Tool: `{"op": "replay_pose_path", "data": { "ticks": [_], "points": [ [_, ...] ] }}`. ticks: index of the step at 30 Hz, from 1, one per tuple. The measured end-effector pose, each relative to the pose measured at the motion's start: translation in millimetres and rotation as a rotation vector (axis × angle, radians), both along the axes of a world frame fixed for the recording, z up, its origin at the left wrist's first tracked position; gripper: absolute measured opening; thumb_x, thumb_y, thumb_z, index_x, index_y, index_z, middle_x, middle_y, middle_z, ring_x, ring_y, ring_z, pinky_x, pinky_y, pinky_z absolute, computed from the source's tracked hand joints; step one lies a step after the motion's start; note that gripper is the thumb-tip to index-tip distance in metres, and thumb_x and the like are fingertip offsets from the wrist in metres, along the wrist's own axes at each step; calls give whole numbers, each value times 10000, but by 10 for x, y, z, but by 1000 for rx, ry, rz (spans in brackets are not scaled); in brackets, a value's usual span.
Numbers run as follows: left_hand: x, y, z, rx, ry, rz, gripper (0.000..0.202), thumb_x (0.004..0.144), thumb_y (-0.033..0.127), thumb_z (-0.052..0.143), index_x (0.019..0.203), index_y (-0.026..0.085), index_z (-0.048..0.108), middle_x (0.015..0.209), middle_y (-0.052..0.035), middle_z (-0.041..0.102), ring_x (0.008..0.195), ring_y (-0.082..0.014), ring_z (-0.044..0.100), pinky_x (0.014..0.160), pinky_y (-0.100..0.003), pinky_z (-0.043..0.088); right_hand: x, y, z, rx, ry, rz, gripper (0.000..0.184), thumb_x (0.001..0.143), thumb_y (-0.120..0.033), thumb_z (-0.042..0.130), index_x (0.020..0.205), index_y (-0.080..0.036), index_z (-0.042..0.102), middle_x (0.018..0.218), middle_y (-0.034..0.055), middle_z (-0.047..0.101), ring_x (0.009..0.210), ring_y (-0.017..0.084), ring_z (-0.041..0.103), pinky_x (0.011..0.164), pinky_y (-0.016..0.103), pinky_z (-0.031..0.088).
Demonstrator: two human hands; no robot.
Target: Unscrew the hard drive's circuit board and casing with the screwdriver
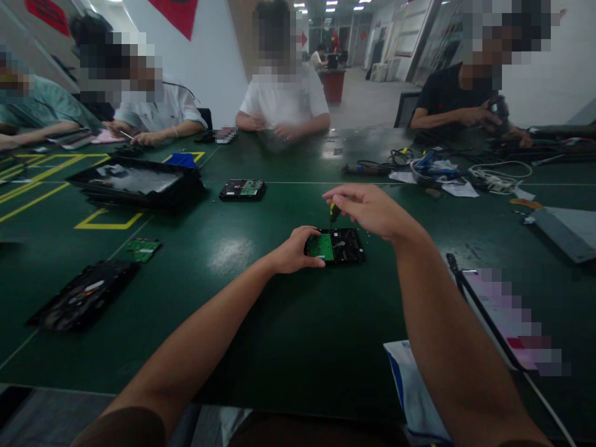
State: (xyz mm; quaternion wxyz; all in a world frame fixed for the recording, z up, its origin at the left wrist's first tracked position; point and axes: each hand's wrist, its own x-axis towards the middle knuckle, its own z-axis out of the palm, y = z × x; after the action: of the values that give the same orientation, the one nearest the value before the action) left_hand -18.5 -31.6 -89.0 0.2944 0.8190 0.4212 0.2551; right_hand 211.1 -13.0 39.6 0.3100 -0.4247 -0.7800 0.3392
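Observation:
A hard drive [347, 245] lies on the green table in front of me, its green circuit board [322, 247] facing up on the left half. My left hand [298, 250] grips the drive's left end between thumb and fingers. Above the drive, my right hand [367, 208] holds a small screwdriver [334, 212] with a yellow and black handle. The screwdriver points down, its tip at the drive near the board's upper right edge; whether it sits in a screw is too small to tell. Tiny loose bits, perhaps screws, lie by the drive's right side.
Another hard drive [242, 190] lies farther back. Black trays [139, 183] stand stacked at left, with a black device [86, 295] and a loose circuit board [144, 249] nearer. Cables [433, 164] and a grey box [565, 231] are at right. Several people sit across the table.

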Motion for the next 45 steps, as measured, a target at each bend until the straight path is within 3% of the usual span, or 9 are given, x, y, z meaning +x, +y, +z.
{"op": "replay_pose_path", "data": {
  "ticks": [7, 14, 24, 30, 36, 41, 45],
  "points": [
    [-30, 16, 11, 36, 42, -36, 871, 713, 579, 833, 1430, 217, 495, 1510, -169, 479, 1418, -349, 445, 1178, -543, 384, 42, -8, 27, 3, 23, 7, 231, 933, -377, 626, 1053, -244, 772, 1026, 55, 760, 817, 187, 646, 729, 337, 511],
    [-37, -15, 72, 54, 85, -47, 824, 745, 591, 805, 1419, 225, 506, 1528, -163, 471, 1440, -353, 423, 1178, -559, 379, 7, 8, -12, -120, 87, -66, 214, 922, -375, 634, 1046, -206, 675, 820, 66, 710, 658, 179, 643, 589, 336, 524],
    [-24, -19, 31, 23, 1, -37, 798, 732, 551, 831, 1381, 212, 515, 1493, -169, 481, 1401, -343, 445, 1177, -529, 375, 16, 40, -28, 28, 30, -79, 210, 891, -329, 621, 1015, -224, 753, 904, 43, 732, 745, 166, 612, 637, 301, 470],
    [-21, -13, 40, 13, 12, -45, 779, 741, 546, 823, 1375, 225, 503, 1488, -163, 472, 1398, -344, 441, 1175, -538, 377, -11, 51, -66, -35, 87, -146, 160, 868, -349, 673, 882, -197, 722, 803, 48, 706, 660, 147, 596, 592, 294, 447],
    [-20, -18, 41, 21, 15, -49, 786, 749, 546, 813, 1388, 233, 482, 1491, -157, 465, 1402, -350, 435, 1170, -552, 377, -33, 46, -74, -84, 131, -52, 240, 950, -400, 589, 982, -215, 737, 817, 51, 707, 620, 140, 597, 576, 302, 467],
    [-32, -17, 28, 19, 17, -43, 788, 754, 550, 811, 1393, 234, 474, 1493, -159, 461, 1407, -344, 430, 1176, -544, 375, -32, 57, -75, -104, 154, -30, 255, 954, -330, 562, 1115, -217, 724, 802, 38, 697, 668, 151, 625, 636, 311, 503],
    [-33, -17, 32, 28, 8, -52, 787, 752, 559, 811, 1382, 222, 481, 1495, -166, 460, 1408, -342, 426, 1185, -539, 364, -20, 52, -65, -38, 93, -71, 209, 920, -375, 629, 1008, -215, 732, 849, 48, 708, 701, 155, 613, 620, 309, 479]
  ]
}}
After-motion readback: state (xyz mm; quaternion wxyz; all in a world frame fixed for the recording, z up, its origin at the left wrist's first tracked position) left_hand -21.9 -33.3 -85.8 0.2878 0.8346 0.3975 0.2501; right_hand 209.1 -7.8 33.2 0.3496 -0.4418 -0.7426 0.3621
